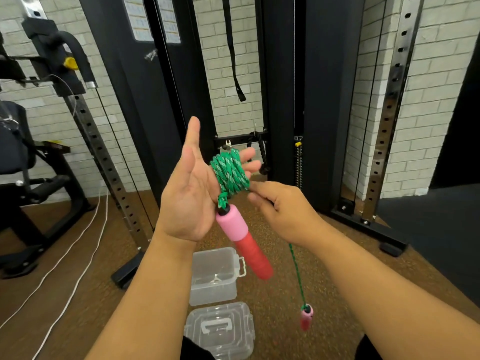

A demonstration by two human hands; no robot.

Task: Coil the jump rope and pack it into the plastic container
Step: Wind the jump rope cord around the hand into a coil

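The green jump rope [230,172] is wound in several loops around the fingers of my left hand [189,198], which is raised palm up with the thumb out. One pink and red handle [242,240] hangs from the coil below that palm. My right hand [283,209] pinches the free rope just right of the coil. The loose end drops from it to the second pink and red handle [306,317], which dangles near the floor. The clear plastic container [215,275] stands open on the floor below my hands, with its lid [220,329] lying in front of it.
A black cable machine frame [285,100] stands straight ahead against a white brick wall. A black weight bench [31,162] is at the left. White cables [78,242] trail across the brown carpet. A perforated steel upright [387,113] rises at the right.
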